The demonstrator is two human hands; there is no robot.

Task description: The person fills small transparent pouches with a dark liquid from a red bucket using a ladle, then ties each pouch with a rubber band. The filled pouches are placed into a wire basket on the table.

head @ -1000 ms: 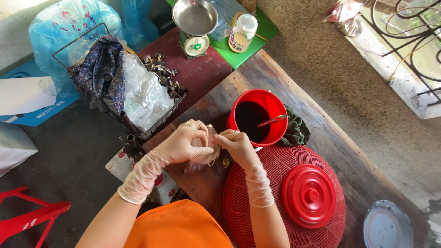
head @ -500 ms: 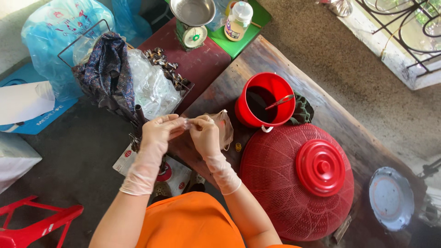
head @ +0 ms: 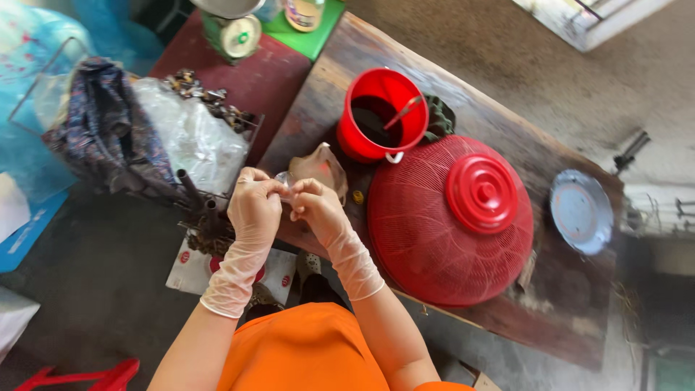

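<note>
While both gloved hands are meeting over the near edge of the dark wooden table (head: pixel 463 94), the left hand (head: pixel 253 206) and the right hand (head: pixel 315 210) are pinching a small clear plastic bag (head: pixel 284 182) between closed fingertips, just in front of a crumpled tan plastic bag (head: pixel 320 168). Close behind them a red plastic bucket of dark liquid (head: pixel 382 116) is standing with a stick leaning in it, touching a red mesh dome food cover (head: pixel 449 221). Because thin gloves are gripping slick film, the small bag is probably liable to slip or tear, and a jerked elbow could be knocking the bucket and spilling it.
</note>
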